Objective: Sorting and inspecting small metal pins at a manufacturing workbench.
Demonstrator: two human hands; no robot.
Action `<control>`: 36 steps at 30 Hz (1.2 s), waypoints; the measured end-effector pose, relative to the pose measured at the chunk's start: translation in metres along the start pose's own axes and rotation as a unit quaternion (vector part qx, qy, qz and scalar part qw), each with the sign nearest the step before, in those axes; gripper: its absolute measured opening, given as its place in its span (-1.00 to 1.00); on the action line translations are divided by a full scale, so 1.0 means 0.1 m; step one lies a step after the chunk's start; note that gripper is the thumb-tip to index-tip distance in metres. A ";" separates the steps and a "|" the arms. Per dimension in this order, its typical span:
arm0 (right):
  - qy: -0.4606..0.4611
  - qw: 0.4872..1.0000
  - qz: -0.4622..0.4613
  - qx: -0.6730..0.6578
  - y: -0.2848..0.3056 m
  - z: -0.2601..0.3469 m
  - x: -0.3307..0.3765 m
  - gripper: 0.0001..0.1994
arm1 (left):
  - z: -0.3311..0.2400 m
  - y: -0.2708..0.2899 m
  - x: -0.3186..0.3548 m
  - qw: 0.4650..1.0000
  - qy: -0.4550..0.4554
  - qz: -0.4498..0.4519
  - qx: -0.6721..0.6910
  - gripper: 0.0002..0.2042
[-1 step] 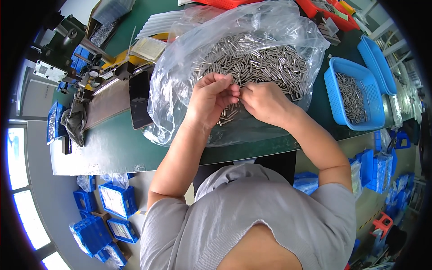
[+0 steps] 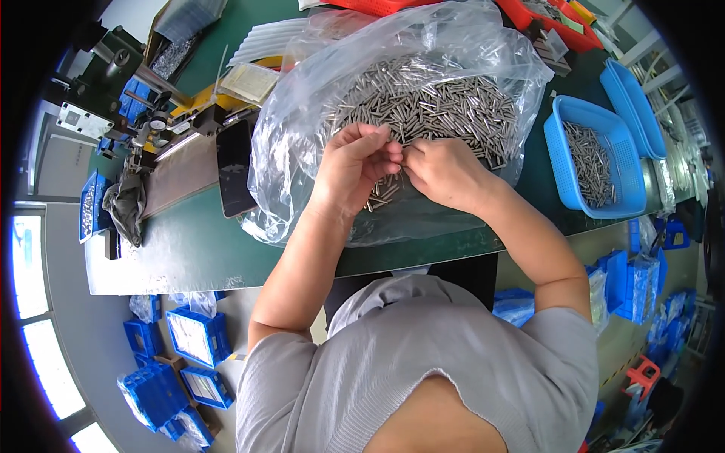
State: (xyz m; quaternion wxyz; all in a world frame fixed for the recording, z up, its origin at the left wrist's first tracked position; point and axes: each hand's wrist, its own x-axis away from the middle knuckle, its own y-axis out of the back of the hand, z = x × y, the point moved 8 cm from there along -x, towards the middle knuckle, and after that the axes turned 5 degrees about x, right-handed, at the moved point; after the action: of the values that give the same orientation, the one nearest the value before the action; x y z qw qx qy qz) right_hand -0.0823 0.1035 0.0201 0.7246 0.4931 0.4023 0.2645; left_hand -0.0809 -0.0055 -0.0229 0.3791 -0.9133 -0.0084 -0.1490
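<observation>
A large clear plastic bag [image 2: 302, 98] lies open on the green table [image 2: 204, 249], holding a heap of small metal pins [image 2: 438, 102]. My left hand [image 2: 359, 162] and my right hand [image 2: 445, 174] meet at the near edge of the heap, fingertips touching. My left hand's fingers are curled around a small bunch of pins. My right hand pinches at pins beside the left fingertips. A few loose pins [image 2: 384, 192] lie just under both hands.
A blue tray [image 2: 559, 162] with more pins stands to the right, with another blue tray [image 2: 634, 98] behind it. A dark phone [image 2: 236, 166] and a metal fixture [image 2: 177, 174] sit to the left. Red bins [image 2: 529, 15] stand at the back, and blue crates [image 2: 192, 336] on the floor.
</observation>
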 end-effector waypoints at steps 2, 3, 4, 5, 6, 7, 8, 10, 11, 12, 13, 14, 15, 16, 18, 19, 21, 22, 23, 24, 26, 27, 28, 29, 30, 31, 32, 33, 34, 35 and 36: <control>-0.029 0.997 -0.037 -0.056 0.08 -0.08 -0.01 -0.91 | 0.01 0.01 0.00 1.000 0.004 -0.001 -0.003 -0.91; -0.054 0.991 -0.068 -0.103 0.18 -0.15 -0.01 -0.91 | 0.04 -0.02 0.01 1.000 0.022 0.019 0.007 -0.91; -0.091 0.974 -0.095 -0.185 0.25 -0.26 -0.01 -0.92 | 0.07 -0.05 0.02 0.998 0.041 0.040 0.018 -0.91; -0.165 0.939 -0.070 -0.293 0.30 -0.36 0.01 -0.91 | 0.11 -0.07 0.01 0.996 0.060 0.062 0.027 -0.90; -0.168 0.863 -0.119 -0.461 0.23 -0.46 0.04 -0.92 | 0.12 -0.06 0.01 0.996 0.059 0.062 0.027 -0.90; -0.168 0.863 -0.119 -0.461 0.27 -0.45 0.04 -0.92 | 0.16 -0.09 0.01 0.993 0.075 0.081 0.045 -0.92; -0.176 0.838 -0.095 -0.508 0.27 -0.41 0.02 -0.93 | 0.18 -0.13 0.02 0.989 0.093 0.099 0.062 -0.93; -0.186 0.805 -0.056 -0.560 0.18 -0.36 0.01 -0.94 | 0.19 -0.16 0.04 0.989 0.097 0.098 0.051 -0.92; -0.187 0.805 -0.056 -0.560 0.16 -0.36 0.01 -0.94 | 0.19 -0.18 0.05 0.990 0.098 0.096 0.041 -0.90; -0.182 0.817 -0.052 -0.545 0.16 -0.35 0.01 -0.94 | 0.19 -0.17 0.05 0.990 0.099 0.096 0.040 -0.90; -0.176 0.828 -0.048 -0.529 0.16 -0.34 0.01 -0.95 | 0.20 -0.18 0.05 0.988 0.100 0.108 0.039 -0.90; -0.176 0.828 -0.047 -0.530 0.16 -0.34 0.01 -0.95 | 0.20 -0.18 0.05 0.987 0.101 0.119 0.038 -0.91; -0.170 0.826 -0.025 -0.537 0.15 -0.31 0.01 -0.95 | 0.20 -0.17 0.04 0.987 0.100 0.118 0.039 -0.91; -0.164 0.823 -0.002 -0.544 0.12 -0.28 0.01 -0.95 | 0.21 -0.16 0.04 0.987 0.096 0.117 0.044 -0.92; -0.163 0.823 0.005 -0.544 0.07 -0.30 0.01 -0.95 | 0.22 -0.17 0.04 0.988 0.093 0.117 0.049 -0.93; -0.175 0.823 -0.027 -0.540 0.09 -0.34 0.03 -0.95 | 0.23 -0.17 0.03 0.989 0.087 0.110 0.049 -0.92; -0.212 0.821 -0.067 -0.526 0.18 -0.40 0.03 -0.92 | 0.22 -0.14 0.03 0.990 0.082 0.101 0.049 -0.90; -0.272 0.758 -0.056 -0.591 0.09 -0.52 0.08 -0.88 | 0.19 -0.09 0.01 0.993 0.066 0.088 0.045 -0.90; -0.266 0.665 -0.081 -0.694 0.10 -0.58 0.09 -0.90 | 0.16 -0.05 -0.01 0.995 0.049 0.075 0.043 -0.90; -0.242 0.614 -0.064 -0.749 0.10 -0.63 0.08 -0.92 | 0.14 -0.03 -0.01 0.995 0.050 0.073 0.038 -0.89; -0.293 0.508 -0.080 -0.806 0.09 -0.67 0.13 -0.90 | 0.10 -0.05 -0.03 0.995 0.037 0.062 0.062 -0.92; -0.296 0.507 -0.078 -0.806 0.04 -0.68 0.15 -0.90 | 0.08 -0.07 -0.03 0.995 0.035 0.061 0.064 -0.93; -0.282 0.524 -0.044 -0.803 -0.02 -0.67 0.14 -0.90 | 0.09 -0.05 -0.03 0.995 0.037 0.059 0.066 -0.93; -0.265 0.540 -0.010 -0.799 -0.03 -0.63 0.10 -0.89 | 0.08 -0.02 -0.04 0.996 0.035 0.054 0.067 -0.93; -0.271 0.584 0.055 -0.763 -0.04 -0.58 0.11 -0.88 | 0.07 0.00 -0.04 0.996 0.034 0.050 0.069 -0.93; -0.268 0.720 0.085 -0.635 0.00 -0.56 0.13 -0.87 | 0.07 0.00 -0.03 0.996 0.034 0.048 0.070 -0.93; -0.252 0.830 0.113 -0.485 0.06 -0.48 0.12 -0.86 | 0.06 0.02 -0.03 0.996 0.031 0.044 0.067 -0.93; -0.186 0.888 0.145 -0.394 0.08 -0.36 0.08 -0.83 | 0.05 0.03 -0.02 0.997 0.028 0.040 0.064 -0.94; -0.186 0.921 0.220 -0.263 0.10 -0.33 0.14 -0.84 | 0.04 0.03 -0.02 0.997 0.024 0.037 0.065 -0.94; -0.145 0.944 0.240 -0.174 0.12 -0.26 0.16 -0.83 | 0.04 0.01 -0.02 0.998 0.026 0.035 0.053 -0.92; -0.115 0.965 0.205 -0.117 0.12 -0.23 0.16 -0.82 | 0.05 -0.01 -0.01 0.998 0.027 0.033 0.041 -0.90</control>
State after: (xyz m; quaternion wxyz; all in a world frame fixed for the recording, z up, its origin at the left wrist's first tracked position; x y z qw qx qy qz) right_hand -0.0924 0.1320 0.0219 0.7490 0.5039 0.1725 0.3940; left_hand -0.0811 -0.0017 -0.0262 0.4208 -0.8925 0.0259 -0.1601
